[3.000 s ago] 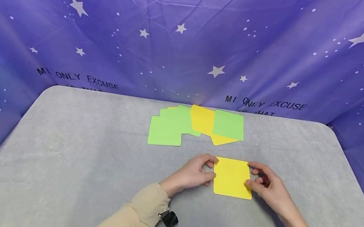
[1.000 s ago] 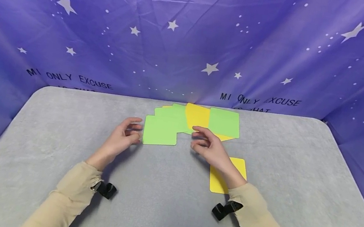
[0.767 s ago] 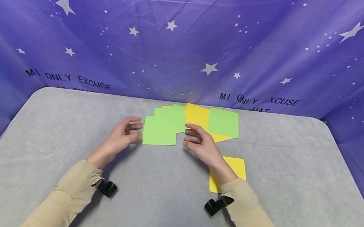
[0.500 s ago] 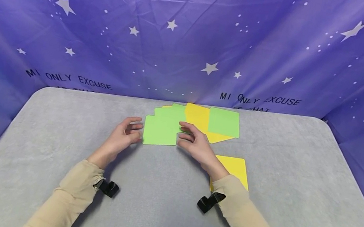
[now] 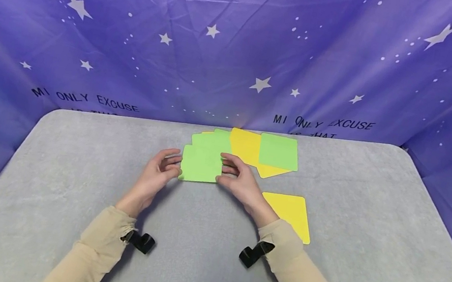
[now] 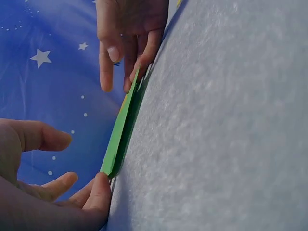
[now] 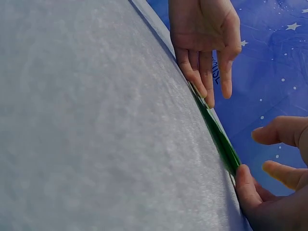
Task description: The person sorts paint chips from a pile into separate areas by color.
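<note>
A square green card (image 5: 202, 164) with rounded corners is held between both hands at the near left end of an overlapping spread. My left hand (image 5: 157, 172) pinches its left edge between thumb and fingers, the index finger held off. On the opposite edge, my right hand (image 5: 242, 182) pinches the card in the same way. Seen edge-on in the left wrist view, the card (image 6: 118, 132) is slightly raised, with a dark shadow beneath. Behind it lie another green card (image 5: 223, 139), a yellow card (image 5: 245, 146) and a green card (image 5: 279, 152) at the right end.
A single yellow card (image 5: 292, 214) lies apart on the grey cloth-covered table (image 5: 372, 235), partly under the right forearm. A purple star-patterned curtain (image 5: 201, 72) hangs along the table's back edge. Black wrist cameras (image 5: 142, 241) hang below both sleeves.
The hands left the yellow card lying at the right and moved to the green cards. The right hand came leftward, and both hands took the front green card, shifting it slightly right.
</note>
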`<control>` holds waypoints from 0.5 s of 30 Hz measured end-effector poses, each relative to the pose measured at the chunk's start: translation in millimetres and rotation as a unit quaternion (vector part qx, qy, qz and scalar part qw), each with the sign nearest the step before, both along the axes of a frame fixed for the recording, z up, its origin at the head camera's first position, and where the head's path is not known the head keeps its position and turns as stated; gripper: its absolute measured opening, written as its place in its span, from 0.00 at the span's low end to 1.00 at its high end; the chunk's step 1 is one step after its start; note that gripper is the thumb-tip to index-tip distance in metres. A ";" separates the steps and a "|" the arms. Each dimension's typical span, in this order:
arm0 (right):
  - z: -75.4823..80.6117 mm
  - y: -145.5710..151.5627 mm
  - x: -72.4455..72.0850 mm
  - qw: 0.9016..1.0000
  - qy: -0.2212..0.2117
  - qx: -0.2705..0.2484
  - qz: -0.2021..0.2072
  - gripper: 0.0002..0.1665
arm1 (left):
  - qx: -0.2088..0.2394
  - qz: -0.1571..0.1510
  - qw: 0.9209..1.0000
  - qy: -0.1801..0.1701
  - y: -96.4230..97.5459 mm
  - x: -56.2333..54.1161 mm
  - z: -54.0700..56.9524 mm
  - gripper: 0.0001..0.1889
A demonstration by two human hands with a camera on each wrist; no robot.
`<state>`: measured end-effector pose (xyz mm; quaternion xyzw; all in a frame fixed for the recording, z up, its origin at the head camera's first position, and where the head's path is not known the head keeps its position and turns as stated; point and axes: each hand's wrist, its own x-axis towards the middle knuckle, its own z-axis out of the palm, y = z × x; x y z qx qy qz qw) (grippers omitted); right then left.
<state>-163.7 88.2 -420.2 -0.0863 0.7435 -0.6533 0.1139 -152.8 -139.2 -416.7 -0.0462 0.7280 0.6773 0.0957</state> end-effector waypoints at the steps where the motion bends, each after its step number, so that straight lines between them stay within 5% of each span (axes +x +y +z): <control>1: -0.5 0.3 0.5 1.000 0.001 -0.001 -0.004 0.36 | 0.005 0.005 1.000 0.002 0.9 0.3 -0.9 0.31; 15: -4.5 0.2 11.8 0.999 0.014 -0.003 -0.045 0.34 | 0.005 -0.019 1.000 0.013 0.1 8.3 -3.1 0.31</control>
